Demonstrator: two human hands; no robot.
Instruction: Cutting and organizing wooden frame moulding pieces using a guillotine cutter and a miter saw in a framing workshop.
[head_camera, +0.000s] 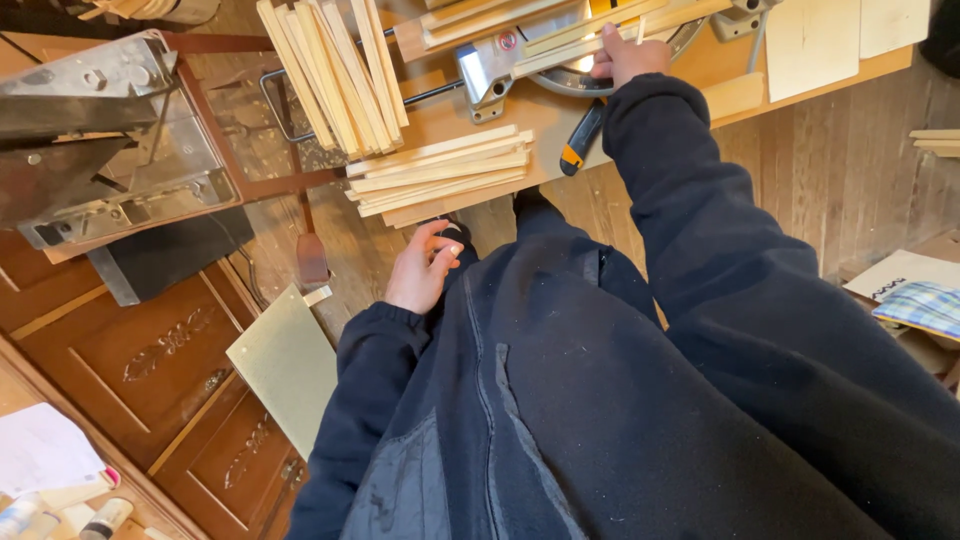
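Holding: my right hand (628, 55) presses down on a long pale wood strip (600, 35) lying across the saw's base, fingers curled over it, closed on the strip.
Left hand: my left hand (422, 268) hangs loosely half-curled by my dark jacket (600, 400), gripping nothing, just below the bench edge.
Saw: one mitre saw (520, 55), grey metal fence and round base, its upper part cut off by the frame's top edge.
Strip stacks: two piles of pale wood strips; one flat stack (440, 172) near the bench's front edge, one fanned bundle (335, 75) leaning behind it. Exact strip counts are hard to make out.
Knife: one black and orange utility knife (580, 140) beside my right sleeve, partly hidden by it.
Bench: one plywood worktop (800, 75) with two pale offcut boards at its far right.
Left side: one grey metal machine (100, 140), its kind unclear; one carved brown wooden door (150, 370) lying flat; one pale green panel (290, 365) resting on it.
Packages: small tubes (100, 518) at the bottom left corner, cut off; a checked blue cloth (925, 305) at the right edge.
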